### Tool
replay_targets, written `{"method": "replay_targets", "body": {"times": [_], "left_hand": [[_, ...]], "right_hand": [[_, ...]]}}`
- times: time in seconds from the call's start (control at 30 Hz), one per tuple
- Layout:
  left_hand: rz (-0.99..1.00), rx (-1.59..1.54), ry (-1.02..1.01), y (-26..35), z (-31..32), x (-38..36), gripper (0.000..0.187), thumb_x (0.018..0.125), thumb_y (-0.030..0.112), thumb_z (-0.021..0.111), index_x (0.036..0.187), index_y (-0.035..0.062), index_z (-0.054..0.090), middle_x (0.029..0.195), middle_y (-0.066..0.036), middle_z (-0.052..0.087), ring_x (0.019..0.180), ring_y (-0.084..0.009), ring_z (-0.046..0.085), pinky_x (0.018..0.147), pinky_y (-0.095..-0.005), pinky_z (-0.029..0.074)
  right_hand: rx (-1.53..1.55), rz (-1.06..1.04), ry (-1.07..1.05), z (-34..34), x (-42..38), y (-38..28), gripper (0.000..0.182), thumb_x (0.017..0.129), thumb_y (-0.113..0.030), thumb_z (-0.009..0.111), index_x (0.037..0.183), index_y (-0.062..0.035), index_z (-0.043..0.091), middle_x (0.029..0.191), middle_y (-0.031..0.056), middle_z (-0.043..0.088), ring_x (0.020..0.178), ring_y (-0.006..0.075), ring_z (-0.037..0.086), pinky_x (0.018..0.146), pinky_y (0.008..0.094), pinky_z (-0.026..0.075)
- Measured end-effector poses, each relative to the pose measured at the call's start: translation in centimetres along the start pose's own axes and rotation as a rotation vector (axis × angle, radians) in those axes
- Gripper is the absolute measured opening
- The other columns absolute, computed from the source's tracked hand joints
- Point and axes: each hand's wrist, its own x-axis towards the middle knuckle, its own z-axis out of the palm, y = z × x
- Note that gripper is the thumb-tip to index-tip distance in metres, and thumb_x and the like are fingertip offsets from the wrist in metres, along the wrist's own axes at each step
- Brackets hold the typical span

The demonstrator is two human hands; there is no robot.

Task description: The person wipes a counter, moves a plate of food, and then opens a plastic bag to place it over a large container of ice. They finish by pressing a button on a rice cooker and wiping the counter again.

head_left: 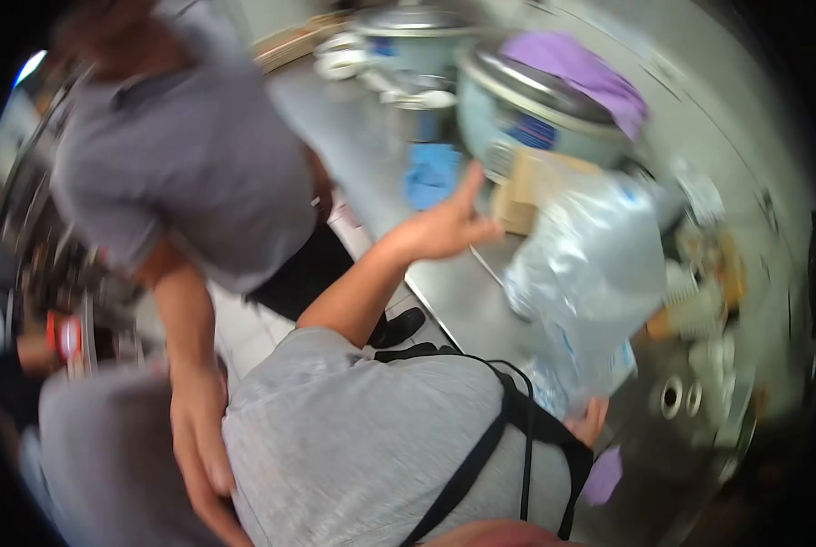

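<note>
My left hand (pixel 454 223) reaches out over the metal counter with its fingers apart and nothing in it. Just right of its fingertips is a clear plastic bag (pixel 599 260), puffed out and shiny. My right hand (pixel 590 421) shows only in part at the bag's lower end, where its fingers seem closed on the plastic. Behind the bag stands a brown cardboard piece (pixel 516 196). A blue packet or cloth (pixel 432 173) lies on the counter beyond my left hand.
Large rice cookers (pixel 540 109) stand at the back, one under a purple cloth (pixel 581 68). A person in a grey shirt (pixel 198 164) stands at the left, one hand (pixel 203 438) beside my shoulder. Rolls (pixel 671 397) and containers (pixel 700 305) sit at the right.
</note>
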Motion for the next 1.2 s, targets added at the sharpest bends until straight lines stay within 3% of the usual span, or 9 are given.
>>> {"method": "replay_targets", "body": {"times": [0.07, 0.2, 0.4, 0.47, 0.53, 0.7, 0.8, 0.93, 1.2], "left_hand": [[0.054, -0.206, 0.633, 1.3, -5.6, -3.7, 0.085, 0.081, 0.028, 0.05, 0.125, -0.0043, -0.014, 0.072, -0.015, 0.054, 0.057, -0.0198, 0.055, 0.051, -0.0277, 0.046], [-0.037, -0.296, 1.63, -1.0, -19.3, -13.6, 0.068, 0.077, 0.018, 0.039, 0.127, -0.0037, -0.002, 0.071, -0.015, 0.056, 0.043, -0.0166, 0.049, 0.044, -0.0265, 0.042], [-0.45, 0.345, 1.866, -6.8, -28.9, -18.6, 0.053, 0.072, 0.02, 0.045, 0.116, -0.0048, 0.031, 0.057, -0.01, 0.053, 0.04, -0.0178, 0.049, 0.04, -0.0273, 0.041], [-0.518, 0.36, 1.821, -6.5, -29.2, -20.4, 0.044, 0.072, 0.018, 0.046, 0.11, -0.0048, 0.041, 0.055, -0.007, 0.052, 0.039, -0.0156, 0.047, 0.039, -0.0261, 0.041], [-0.025, -0.011, 1.747, -2.0, -25.8, -21.1, 0.022, 0.075, 0.018, 0.048, 0.082, -0.0019, 0.055, 0.055, -0.006, 0.052, 0.042, -0.0123, 0.047, 0.042, -0.0247, 0.042], [0.959, 0.317, 1.115, 4.9, -13.8, -11.1, 0.018, 0.078, 0.013, 0.046, 0.087, 0.0001, 0.055, 0.064, -0.002, 0.053, 0.052, -0.0084, 0.047, 0.048, -0.0197, 0.037], [0.531, -0.098, 0.578, 6.5, -3.4, -0.1, 0.037, 0.074, 0.023, 0.056, 0.103, 0.0015, 0.049, 0.083, -0.009, 0.055, 0.073, -0.0187, 0.051, 0.069, -0.0287, 0.04], [0.895, 0.3, -0.395, 1.1, 11.8, 2.3, 0.082, 0.061, 0.051, 0.064, 0.124, 0.0085, 0.034, 0.116, -0.025, 0.037, 0.103, -0.0395, 0.039, 0.087, -0.0409, 0.032], [0.461, 0.204, -0.656, -1.9, 12.0, 0.8, 0.046, 0.072, 0.031, 0.059, 0.106, 0.005, 0.044, 0.094, -0.017, 0.052, 0.088, -0.0313, 0.051, 0.074, -0.036, 0.039]], "right_hand": [[0.096, -0.038, 0.035, -1.3, 1.3, 1.8, 0.037, 0.079, -0.022, 0.048, 0.111, -0.0052, 0.041, 0.105, 0.0108, 0.046, 0.098, 0.0227, 0.044, 0.086, 0.0363, 0.033], [0.02, 0.079, -0.11, 1.6, 2.6, -0.2, 0.033, 0.077, -0.021, 0.05, 0.105, -0.0049, 0.043, 0.1, 0.0096, 0.048, 0.093, 0.0218, 0.046, 0.083, 0.0358, 0.035], [0.147, 0.028, -0.328, 8.4, 5.8, -0.5, 0.009, 0.076, -0.012, 0.049, 0.079, -0.0094, 0.041, 0.078, 0.0037, 0.049, 0.073, 0.0137, 0.047, 0.07, 0.0286, 0.039], [0.17, 0.088, -0.38, 9.2, 6.3, -0.1, 0.013, 0.073, -0.01, 0.052, 0.077, -0.0104, 0.04, 0.077, 0.0032, 0.048, 0.075, 0.014, 0.046, 0.073, 0.0283, 0.038], [0.166, 0.121, -0.425, 9.3, 6.7, 0.6, 0.013, 0.073, -0.01, 0.052, 0.076, -0.0107, 0.039, 0.076, 0.0025, 0.047, 0.074, 0.013, 0.045, 0.072, 0.0273, 0.038], [0.147, 0.141, -0.41, 10.1, 6.1, 0.1, 0.013, 0.074, -0.011, 0.053, 0.076, -0.0095, 0.04, 0.074, 0.0014, 0.046, 0.07, 0.0108, 0.045, 0.068, 0.0251, 0.038], [0.122, 0.05, -0.381, 9.4, 6.0, 0.7, 0.013, 0.075, -0.011, 0.053, 0.078, -0.0081, 0.041, 0.073, 0.0008, 0.047, 0.068, 0.0091, 0.044, 0.067, 0.0232, 0.038], [0.178, 0.033, -0.238, 8.1, 4.7, 1.2, 0.01, 0.075, -0.009, 0.052, 0.08, -0.0066, 0.043, 0.072, 0.0004, 0.047, 0.065, 0.0071, 0.043, 0.064, 0.021, 0.037], [0.272, 0.112, -0.105, 8.3, 2.8, -0.2, 0.008, 0.08, -0.011, 0.047, 0.084, -0.0064, 0.043, 0.076, 0.0045, 0.051, 0.069, 0.0118, 0.049, 0.067, 0.0252, 0.041]]}}
